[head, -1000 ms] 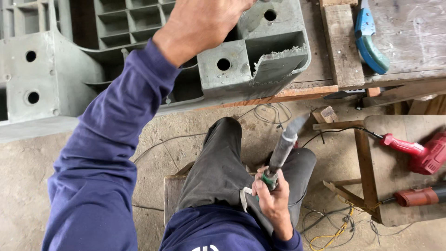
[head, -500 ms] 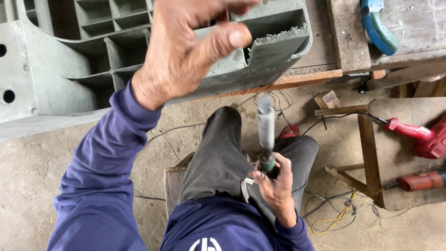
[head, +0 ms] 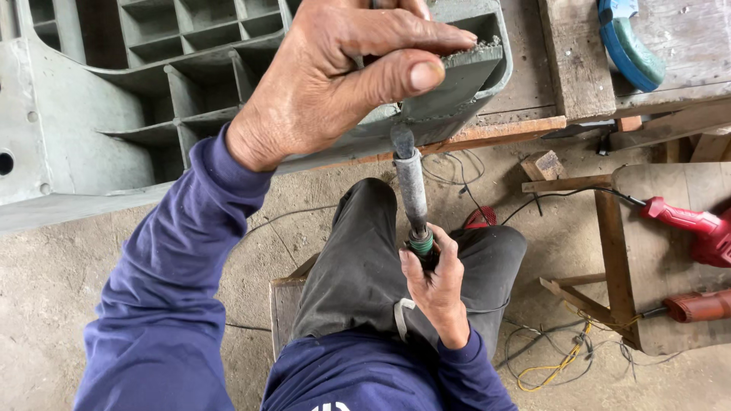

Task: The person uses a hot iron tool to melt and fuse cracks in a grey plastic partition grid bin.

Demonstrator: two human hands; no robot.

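Head view. Left hand [head: 335, 76] closed over the near rim of a grey ribbed metal casting [head: 152, 91], thumb and fingers pinching the right corner where the edge looks rough and gritty. The casting lies on the wooden worktop [head: 533, 76], its near edge overhanging toward the seated person's lap.

Right hand [head: 438, 285] wrapped tight round the green-collared grip of a straight hand grinder [head: 411, 190]. The tool stands nearly upright from the lap, its dark tip just under the pinched corner; whether it touches the metal, cannot tell.

Judgement: to work that corner well, keep the left thumb clear of the tip, brace the casting firmly and bring the tool square to the edge with light pressure.

Right of the knees, a low wooden board [head: 670, 259] carries a red power tool [head: 689, 228] and a second red-bodied tool [head: 697, 306]; loose cables [head: 563, 358] on the concrete floor. A blue curved tool [head: 628, 46] lies far right on the worktop.
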